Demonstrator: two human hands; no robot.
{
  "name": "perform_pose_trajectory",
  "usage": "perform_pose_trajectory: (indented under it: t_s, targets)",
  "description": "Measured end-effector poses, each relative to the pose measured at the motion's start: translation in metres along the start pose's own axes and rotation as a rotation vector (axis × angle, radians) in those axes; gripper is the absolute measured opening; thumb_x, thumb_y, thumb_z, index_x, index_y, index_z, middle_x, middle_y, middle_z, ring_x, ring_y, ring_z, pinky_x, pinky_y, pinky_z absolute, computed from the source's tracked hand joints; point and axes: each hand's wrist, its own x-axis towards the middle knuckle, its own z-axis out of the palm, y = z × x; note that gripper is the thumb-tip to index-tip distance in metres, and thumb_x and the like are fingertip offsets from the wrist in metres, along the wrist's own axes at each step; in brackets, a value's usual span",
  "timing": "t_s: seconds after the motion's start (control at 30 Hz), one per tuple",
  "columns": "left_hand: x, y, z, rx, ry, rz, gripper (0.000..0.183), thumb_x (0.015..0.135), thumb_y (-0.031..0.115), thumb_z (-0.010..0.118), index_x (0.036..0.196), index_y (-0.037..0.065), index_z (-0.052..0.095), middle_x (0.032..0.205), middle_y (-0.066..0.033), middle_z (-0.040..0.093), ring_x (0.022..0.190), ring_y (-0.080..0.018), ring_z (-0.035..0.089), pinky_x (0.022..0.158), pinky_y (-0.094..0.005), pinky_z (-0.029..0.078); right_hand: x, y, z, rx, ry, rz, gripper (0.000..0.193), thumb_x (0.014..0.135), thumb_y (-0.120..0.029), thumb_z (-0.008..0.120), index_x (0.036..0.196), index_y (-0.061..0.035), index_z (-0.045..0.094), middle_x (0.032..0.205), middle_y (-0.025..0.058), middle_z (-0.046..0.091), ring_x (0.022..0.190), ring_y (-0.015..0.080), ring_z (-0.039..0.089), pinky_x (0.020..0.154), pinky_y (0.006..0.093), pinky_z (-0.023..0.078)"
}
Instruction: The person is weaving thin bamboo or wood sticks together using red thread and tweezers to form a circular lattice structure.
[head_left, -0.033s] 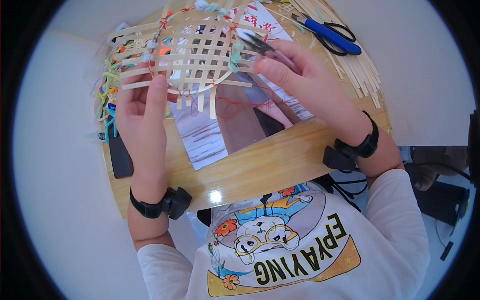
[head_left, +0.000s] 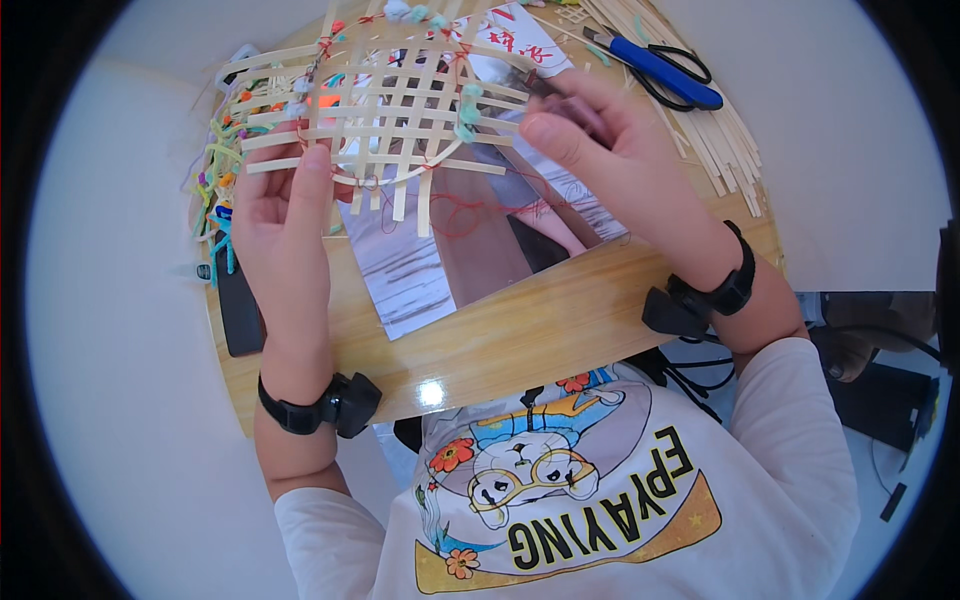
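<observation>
My left hand (head_left: 285, 225) pinches the left edge of a woven bamboo-strip lattice (head_left: 405, 133), thumb in front and fingers behind. A round hoop (head_left: 443, 155) is tied to it with red thread, and fluffy white and mint-green pieces (head_left: 468, 112) sit along the hoop. In my right hand (head_left: 600, 135) is a small pair of snips (head_left: 580, 112) with a purplish handle, its dark jaws blurred beside the strip ends at the lattice's right side. Loose red thread (head_left: 460, 215) shows below the lattice.
A printed picture sheet (head_left: 410, 295) lies under the work on the wooden table (head_left: 500, 345). Scissors (head_left: 680, 80) with a blue tool and loose bamboo strips (head_left: 715, 150) are at far right. Colourful fuzzy pieces (head_left: 215, 180) and a black phone-like slab (head_left: 238, 310) lie left.
The snips have tilted and shifted slightly right, and their jaws now look blurred. The lattice has moved very slightly; my left hand keeps its grip.
</observation>
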Motion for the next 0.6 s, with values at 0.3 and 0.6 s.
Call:
perform_pose_trajectory:
  t_s: [0.3, 0.6]
  targets:
    - [0.004, -0.016, -0.001, -0.157, -0.103, -0.235, 0.024, 0.093, 0.015, 0.059, 0.113, 0.001, 0.057, 0.094, -0.0059, 0.066, 0.078, -0.0077, 0.06, 0.068, -0.0225, 0.047, 0.018, 0.019, -0.011, 0.087, 0.39, -0.139, 0.026, 0.085, -0.022, 0.07, 0.099, -0.0008, 0.066, 0.082, 0.0027, 0.065, 0.074, 0.0057, 0.057, 0.067, 0.0215, 0.046]
    - [-0.003, -0.018, 0.008, -0.264, -0.141, -0.249, 0.028, 0.093, 0.012, 0.059, 0.118, 0.0, 0.055, 0.098, -0.0095, 0.068, 0.079, -0.0087, 0.061, 0.069, -0.0233, 0.047, 0.014, 0.016, -0.009, 0.001, 0.184, 0.063, 0.026, 0.085, -0.023, 0.068, 0.099, -0.0015, 0.067, 0.079, 0.0017, 0.065, 0.071, 0.0052, 0.057, 0.063, 0.0215, 0.045]
